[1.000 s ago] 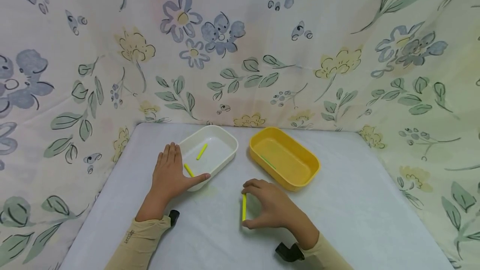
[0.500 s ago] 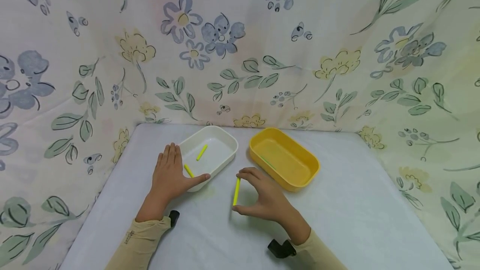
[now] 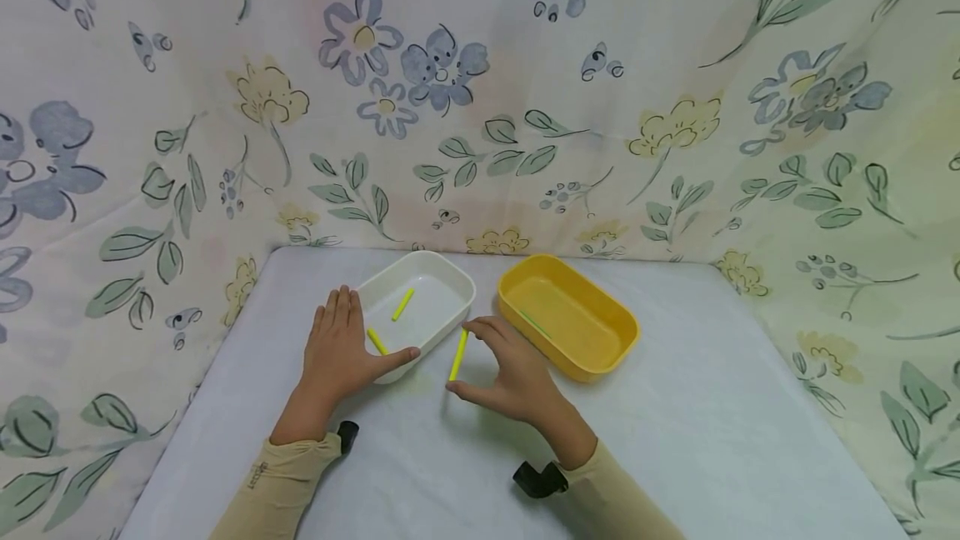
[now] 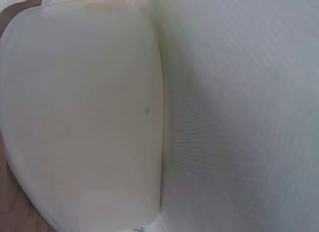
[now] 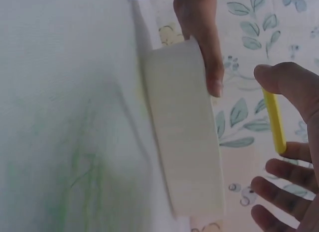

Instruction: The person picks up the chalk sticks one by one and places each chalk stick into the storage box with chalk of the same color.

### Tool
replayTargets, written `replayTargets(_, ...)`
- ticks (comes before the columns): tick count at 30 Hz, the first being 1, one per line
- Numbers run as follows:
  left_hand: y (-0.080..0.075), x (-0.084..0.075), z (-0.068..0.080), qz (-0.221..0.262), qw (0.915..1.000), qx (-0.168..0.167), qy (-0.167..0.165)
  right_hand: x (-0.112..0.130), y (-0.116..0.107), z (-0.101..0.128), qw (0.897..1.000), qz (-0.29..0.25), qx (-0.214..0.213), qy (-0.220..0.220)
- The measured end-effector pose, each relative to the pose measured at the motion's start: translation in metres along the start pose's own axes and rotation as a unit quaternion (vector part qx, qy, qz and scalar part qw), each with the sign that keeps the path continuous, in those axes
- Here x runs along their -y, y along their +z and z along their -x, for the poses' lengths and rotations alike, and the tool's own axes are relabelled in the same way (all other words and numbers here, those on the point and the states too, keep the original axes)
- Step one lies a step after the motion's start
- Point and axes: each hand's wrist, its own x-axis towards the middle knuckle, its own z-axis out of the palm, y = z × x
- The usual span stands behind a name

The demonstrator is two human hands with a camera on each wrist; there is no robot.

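Note:
My right hand [image 3: 504, 369] pinches a yellow stick [image 3: 458, 354] end to end between thumb and forefinger, just right of the white tray [image 3: 453, 276]. The right wrist view shows the same yellow stick [image 5: 274, 120] beside the white tray's wall [image 5: 184, 127]. My left hand [image 3: 341, 348] lies flat with straight fingers against the tray's near left side, thumb along its front. Two yellow sticks [image 3: 402, 303] [image 3: 377, 341] lie inside the white tray. The left wrist view is filled by the tray's wall [image 4: 79, 117].
A yellow tray [image 3: 626, 332] sits right of the white one, with a thin green stick [image 3: 536, 323] inside. Both stand on a pale grey tabletop [image 3: 712, 423]. Floral cloth [image 3: 480, 90] hangs behind and at both sides.
My right hand has carried the yellow stick up and to the left, from the open tabletop toward the white tray. The left hand has stayed put.

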Motion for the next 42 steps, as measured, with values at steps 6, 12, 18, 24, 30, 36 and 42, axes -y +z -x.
replayTargets(6, 0.0, -0.001, 0.0, -0.003, 1.0, -0.002, 0.002, 0.0, 0.003, -0.012, 0.998, -0.02, -0.048, 0.021)
replayTargets(12, 0.0, 0.0, 0.0, -0.008, 1.0, -0.002, 0.003, -0.001, 0.005, -0.02, 0.996, -0.034, -0.075, 0.034)
replayTargets(18, 0.001, 0.001, 0.001, -0.008, 1.0, -0.004, 0.003, -0.001, 0.008, -0.024, 0.994, -0.037, -0.078, 0.062)
replayTargets(24, 0.002, 0.001, 0.001, -0.009, 0.9999, -0.004, 0.002, 0.002, 0.009, -0.031, 0.992, -0.035, -0.06, 0.107)
replayTargets(30, 0.002, 0.0, 0.001, -0.005, 0.9999, -0.009, 0.008, 0.002, 0.01, -0.037, 0.99, -0.033, -0.044, 0.127)
replayTargets(36, 0.0, 0.0, 0.002, -0.004, 0.9999, -0.01, 0.009, 0.0, 0.013, -0.043, 0.988, -0.042, -0.036, 0.144)
replayTargets(42, 0.0, 0.0, 0.002, 0.001, 0.9999, -0.009, 0.009, -0.003, 0.017, -0.048, 0.985, -0.04, -0.021, 0.164)
